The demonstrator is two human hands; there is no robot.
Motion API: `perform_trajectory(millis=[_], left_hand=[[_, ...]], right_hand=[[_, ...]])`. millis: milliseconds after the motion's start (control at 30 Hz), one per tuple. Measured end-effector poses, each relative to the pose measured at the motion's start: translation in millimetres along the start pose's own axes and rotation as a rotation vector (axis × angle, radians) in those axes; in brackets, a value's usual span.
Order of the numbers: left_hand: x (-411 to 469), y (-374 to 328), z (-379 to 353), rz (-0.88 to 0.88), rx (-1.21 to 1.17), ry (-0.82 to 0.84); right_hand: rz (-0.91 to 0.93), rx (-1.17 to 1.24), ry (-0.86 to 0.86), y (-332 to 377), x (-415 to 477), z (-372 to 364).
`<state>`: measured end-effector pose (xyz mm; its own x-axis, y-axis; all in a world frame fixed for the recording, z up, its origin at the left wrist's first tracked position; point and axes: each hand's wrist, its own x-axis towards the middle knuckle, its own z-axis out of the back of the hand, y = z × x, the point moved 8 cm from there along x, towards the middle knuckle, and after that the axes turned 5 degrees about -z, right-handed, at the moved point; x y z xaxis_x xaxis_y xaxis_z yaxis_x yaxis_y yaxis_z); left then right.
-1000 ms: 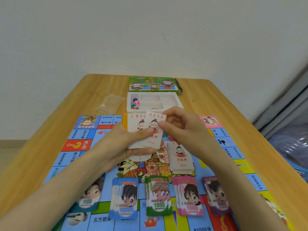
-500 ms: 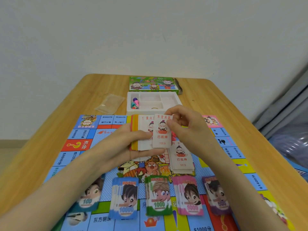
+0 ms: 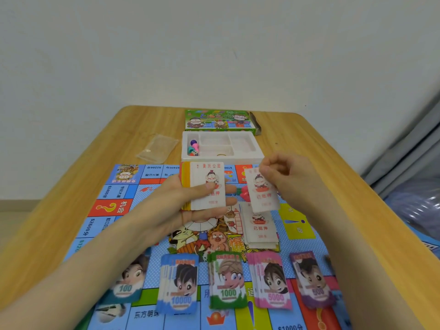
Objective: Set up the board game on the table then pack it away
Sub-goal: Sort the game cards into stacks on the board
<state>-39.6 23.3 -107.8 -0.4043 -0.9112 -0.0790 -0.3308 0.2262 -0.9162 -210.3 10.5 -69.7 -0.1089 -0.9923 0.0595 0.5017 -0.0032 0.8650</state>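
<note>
Head camera: the left hand (image 3: pixel 190 206) grips a stack of cards (image 3: pixel 207 177) above the game board (image 3: pixel 114 206), thumb pressed on its top face. The stack's long side runs away from the person, top edge toward the white tray (image 3: pixel 250 158). The right hand (image 3: pixel 283 172) pinches a single card (image 3: pixel 263 194) by its far end. This card points much the same way, slightly tilted, over the pile of cards (image 3: pixel 260 231) on the board.

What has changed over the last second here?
The right hand has drawn the top card off the deck and carried it rightward, above the pile on the board. The left hand still grips the deck. The money stacks, tray and box stayed put.
</note>
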Motion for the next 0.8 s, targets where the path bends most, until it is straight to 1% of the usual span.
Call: perform_trajectory(millis=[67, 133, 233, 467, 700, 800], left_hand=[[0.4, -0.3, 1.8, -0.004, -0.003, -0.013], [0.0, -0.8, 0.8, -0.007, 0.005, -0.003], [-0.5, -0.6, -0.7, -0.003, 0.032, 0.009], [-1.0, 0.5, -1.2, 0.018, 0.043, 0.002], [-1.6, 0.3, -2.6, 0.013, 0.039, 0.021], [-2.1, -0.3, -2.3, 0.009, 0.043, 0.018]], right_hand=[[-0.051, -0.167, 0.101, -7.4, -0.2, -6.7], [-0.079, -0.284, 0.193, -13.0, -1.9, -15.4], [-0.122, -0.328, 0.248, -18.1, -3.6, -22.0], [-0.091, -0.4, 0.298, -18.0, -5.3, -26.9], [-0.026, -0.511, 0.262, -18.4, -5.0, -27.2], [0.01, -0.516, 0.224, -16.8, -4.3, -24.3]])
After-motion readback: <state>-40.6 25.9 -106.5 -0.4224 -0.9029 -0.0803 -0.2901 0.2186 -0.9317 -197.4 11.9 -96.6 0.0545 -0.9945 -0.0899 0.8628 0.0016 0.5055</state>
